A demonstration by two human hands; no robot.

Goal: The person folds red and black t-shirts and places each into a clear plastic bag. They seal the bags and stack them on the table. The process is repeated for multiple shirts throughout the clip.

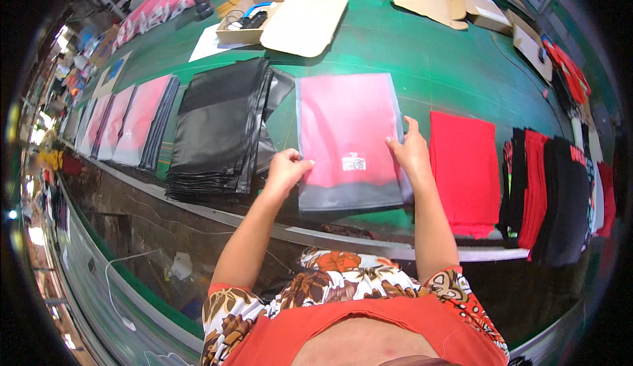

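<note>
A translucent plastic bag point(351, 129) with folded pink fabric inside and a printed label near its lower end lies before me on a green table. My left hand point(291, 168) pinches its left edge between thumb and fingers. At its right edge is my right hand point(409, 148), thumb on the bag and fingers apart; whether it grips the edge I cannot tell. Left of the bag lies a stack of black plastic bags point(217, 119). Folded red fabric point(465, 173) lies to the right, beside my right forearm.
Rows of filled pink bags point(141, 119) stand at the left. Folded black and red garments point(534, 188) line the right. Farther back are a cream board point(306, 17), an open cardboard box point(242, 35) holding cables, and opened cartons point(425, 3). The metal table edge point(346, 240) runs near my body.
</note>
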